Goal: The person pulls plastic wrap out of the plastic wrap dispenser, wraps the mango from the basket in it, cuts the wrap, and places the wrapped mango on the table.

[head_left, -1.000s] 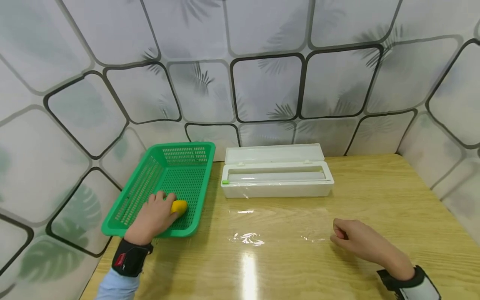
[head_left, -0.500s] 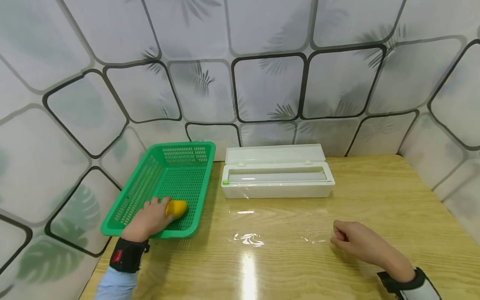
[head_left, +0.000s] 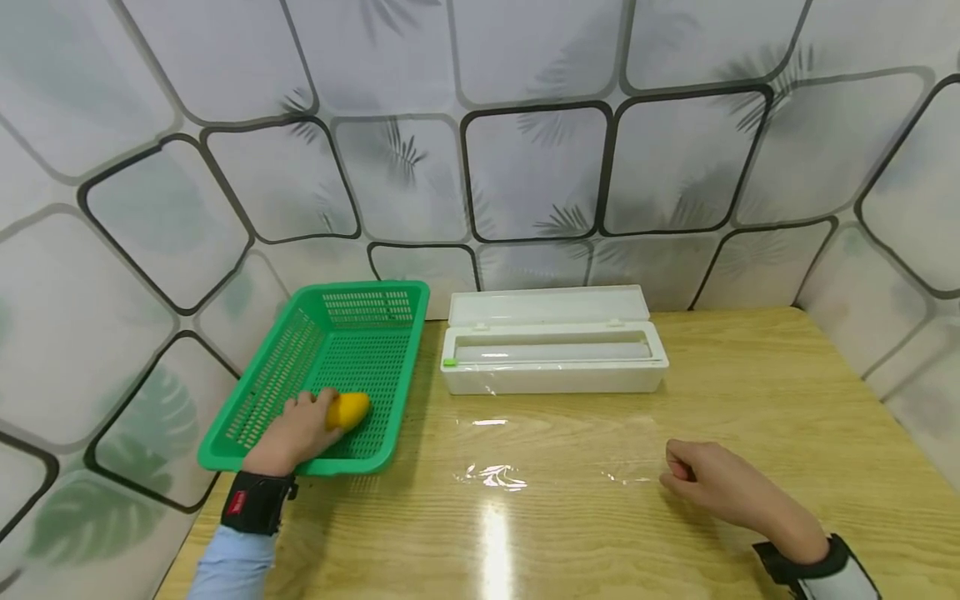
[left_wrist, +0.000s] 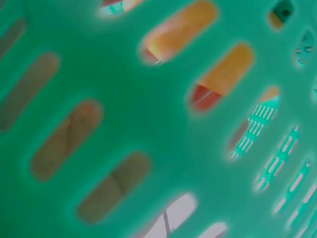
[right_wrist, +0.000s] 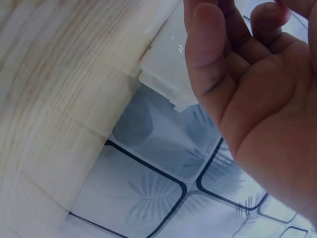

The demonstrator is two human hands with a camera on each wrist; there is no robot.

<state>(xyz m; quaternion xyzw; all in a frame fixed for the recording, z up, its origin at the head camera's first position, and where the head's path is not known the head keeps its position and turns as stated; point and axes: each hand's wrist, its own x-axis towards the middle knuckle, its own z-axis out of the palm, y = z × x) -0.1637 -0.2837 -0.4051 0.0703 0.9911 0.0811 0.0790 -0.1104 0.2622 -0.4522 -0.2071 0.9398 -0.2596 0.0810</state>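
Note:
My left hand (head_left: 292, 432) reaches over the near side of the green plastic basket (head_left: 407, 367) and grips the left end of a smooth, oval yellow fruit (head_left: 349, 411) close over the basket floor. In the left wrist view the slotted basket wall (left_wrist: 148, 114) fills the picture, and yellow-orange fruit skin (left_wrist: 229, 69) shows through the slots. My right hand (head_left: 712, 479) rests low over the right of the table, fingers loosely curled. In the right wrist view its palm (right_wrist: 270, 94) faces the camera, with nothing seen between the fingers.
A white cling film dispenser (head_left: 555, 382) stands against the wall, lid raised, with a green slider (head_left: 450, 362) at its left end. Clear film (head_left: 498, 477) glints on the wooden table (head_left: 585, 550) before it. Patterned covering (head_left: 540, 175) encloses the back and sides.
My left hand has drawn slightly left inside the basket, and the yellow fruit has shifted a little left and turned. My right hand stays in place.

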